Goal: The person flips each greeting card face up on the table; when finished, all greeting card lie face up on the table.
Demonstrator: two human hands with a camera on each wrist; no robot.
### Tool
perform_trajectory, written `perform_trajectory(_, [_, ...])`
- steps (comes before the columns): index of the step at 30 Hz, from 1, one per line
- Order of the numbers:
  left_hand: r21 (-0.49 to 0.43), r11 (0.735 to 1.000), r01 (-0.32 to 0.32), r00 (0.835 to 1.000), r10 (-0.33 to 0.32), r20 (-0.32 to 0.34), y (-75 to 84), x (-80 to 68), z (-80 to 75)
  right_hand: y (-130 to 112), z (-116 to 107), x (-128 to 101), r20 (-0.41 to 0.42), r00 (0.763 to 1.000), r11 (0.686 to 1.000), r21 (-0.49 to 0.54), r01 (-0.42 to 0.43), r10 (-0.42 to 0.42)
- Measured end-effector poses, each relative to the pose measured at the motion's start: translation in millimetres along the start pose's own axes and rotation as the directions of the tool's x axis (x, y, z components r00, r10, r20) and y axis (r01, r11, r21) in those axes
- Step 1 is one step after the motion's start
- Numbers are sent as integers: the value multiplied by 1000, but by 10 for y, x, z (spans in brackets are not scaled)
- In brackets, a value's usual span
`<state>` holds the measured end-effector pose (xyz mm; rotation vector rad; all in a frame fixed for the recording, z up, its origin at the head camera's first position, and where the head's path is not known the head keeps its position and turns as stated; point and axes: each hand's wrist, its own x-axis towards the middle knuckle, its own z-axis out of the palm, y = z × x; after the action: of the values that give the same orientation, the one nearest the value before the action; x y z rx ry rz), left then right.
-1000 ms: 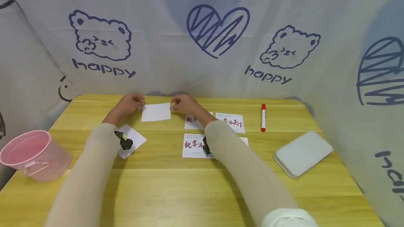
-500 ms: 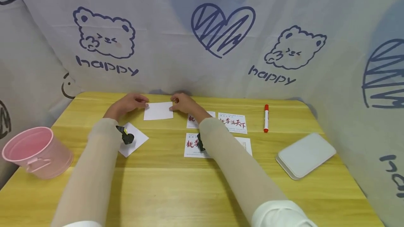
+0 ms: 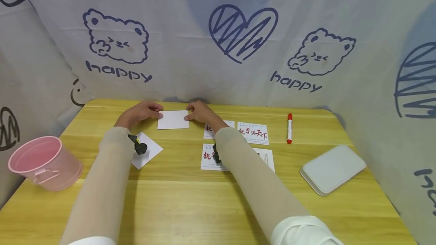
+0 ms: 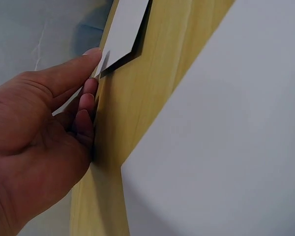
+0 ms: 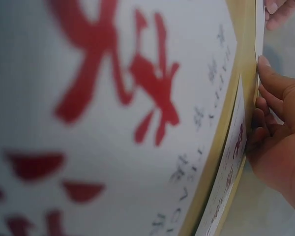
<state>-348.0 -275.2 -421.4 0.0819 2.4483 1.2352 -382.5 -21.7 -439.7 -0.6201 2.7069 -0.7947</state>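
From the head view, a blank white card (image 3: 173, 120) lies at the far middle of the yellow table (image 3: 190, 199), the left hand (image 3: 139, 111) at its left edge and the right hand (image 3: 201, 111) at its right edge, with printed red-lettered cards (image 3: 253, 132) just to the right. The left wrist view shows thumb and fingers (image 4: 88, 96) pinching the card's lifted corner. In the right wrist view, curled fingers (image 5: 273, 83) grip the card's edge.

Looks like a makeshift home craft corner. Small wooden table (image 3: 204, 207), and a cartoon bear-and-heart cloth backdrop (image 3: 218, 37) hangs on the far and right sides.
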Motion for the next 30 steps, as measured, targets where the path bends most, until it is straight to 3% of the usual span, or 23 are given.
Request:
perform_trajectory(21, [45, 997, 59, 997, -57, -53, -2, 41, -9, -34, 23, 20, -12, 999, 996, -71, -50, 49])
perform_trajectory(30, [57, 998, 37, 998, -33, -62, 2, 33, 1, -31, 28, 19, -20, 998, 996, -67, -54, 53])
